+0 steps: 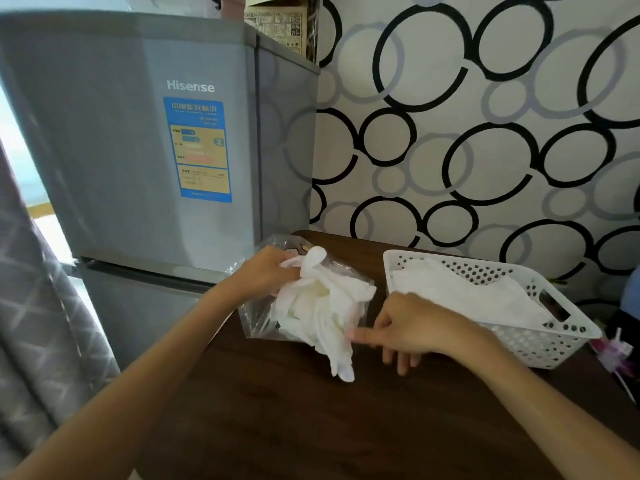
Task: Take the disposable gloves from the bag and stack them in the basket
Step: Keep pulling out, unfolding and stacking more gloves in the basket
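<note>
A clear plastic bag (pixel 258 318) lies on the dark wooden table (pixel 311 410), with a crumpled bunch of white disposable gloves (pixel 320 306) spilling out of it. My left hand (pixel 265 271) grips the top of the bunch at the bag's mouth. My right hand (pixel 405 329) is beside the bunch on the right and pinches the edge of one glove between thumb and forefinger. To the right stands a white perforated basket (pixel 540 344) holding flat white gloves (pixel 464 296).
A grey fridge (pixel 138 150) stands at the table's left edge. Wallpaper with black circles (pixel 485 133) runs behind the table. A curtain (pixel 41 323) hangs at far left. Small pink and dark items (pixel 614 355) sit right of the basket.
</note>
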`<state>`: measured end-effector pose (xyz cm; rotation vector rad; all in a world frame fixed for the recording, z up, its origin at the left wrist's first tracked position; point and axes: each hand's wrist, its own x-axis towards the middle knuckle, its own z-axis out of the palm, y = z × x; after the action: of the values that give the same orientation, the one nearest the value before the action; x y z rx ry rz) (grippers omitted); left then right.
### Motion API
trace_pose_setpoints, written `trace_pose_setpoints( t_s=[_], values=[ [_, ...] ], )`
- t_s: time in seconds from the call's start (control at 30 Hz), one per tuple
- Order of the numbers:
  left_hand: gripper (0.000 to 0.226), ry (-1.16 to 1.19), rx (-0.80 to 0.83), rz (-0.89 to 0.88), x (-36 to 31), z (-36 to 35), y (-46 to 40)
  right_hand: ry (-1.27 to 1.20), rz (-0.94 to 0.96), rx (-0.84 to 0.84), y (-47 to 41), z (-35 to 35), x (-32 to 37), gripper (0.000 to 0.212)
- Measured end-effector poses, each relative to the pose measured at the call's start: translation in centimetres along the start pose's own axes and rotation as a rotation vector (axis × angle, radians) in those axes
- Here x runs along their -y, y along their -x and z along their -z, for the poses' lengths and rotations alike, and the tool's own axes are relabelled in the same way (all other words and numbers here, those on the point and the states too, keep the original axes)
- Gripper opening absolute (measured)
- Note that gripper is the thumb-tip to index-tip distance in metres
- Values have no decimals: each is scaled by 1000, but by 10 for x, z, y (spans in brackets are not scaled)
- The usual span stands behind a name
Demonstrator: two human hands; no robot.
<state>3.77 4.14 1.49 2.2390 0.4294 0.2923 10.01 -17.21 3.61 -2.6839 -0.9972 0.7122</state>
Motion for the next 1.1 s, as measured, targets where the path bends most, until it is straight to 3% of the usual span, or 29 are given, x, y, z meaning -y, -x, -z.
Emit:
trace_pose_setpoints(
  t_s=[0.03,0.13,0.27,0.3,0.37,0.43,0.53,0.67,0.77,1.1],
  values=[
    [33,19,-13,0,-2,-1,-1,-1,-9,47,-4,-9,1,49],
    [33,36,-49,-11,-2,-4,-2,-82,69,-56,-16,-23,-2,39],
    [24,-263,-43,-104,13,-14,7,-389,159,-301,-19,-2,2,33],
    [34,-283,-58,-185,17,-16,9,-426,194,-360,-21,3,4,33],
    [60,-234,-80,-383,21,-18,13,-416,230,-408,-28,6,12,29],
    [71,-21,0,-411,14,-19,15,-344,213,-411,-41,2,20,34],
    [52,67,93,-324,6,-27,10,-342,215,-461,-54,1,28,38],
    [26,-49,-53,-373,15,-29,4,-696,272,-343,-45,15,21,14],
    [8,79,-33,-334,22,-27,1,-853,221,-195,-35,25,3,25],
    [31,202,-63,-183,25,-25,3,-945,170,-211,-24,30,-31,16]
  ],
)
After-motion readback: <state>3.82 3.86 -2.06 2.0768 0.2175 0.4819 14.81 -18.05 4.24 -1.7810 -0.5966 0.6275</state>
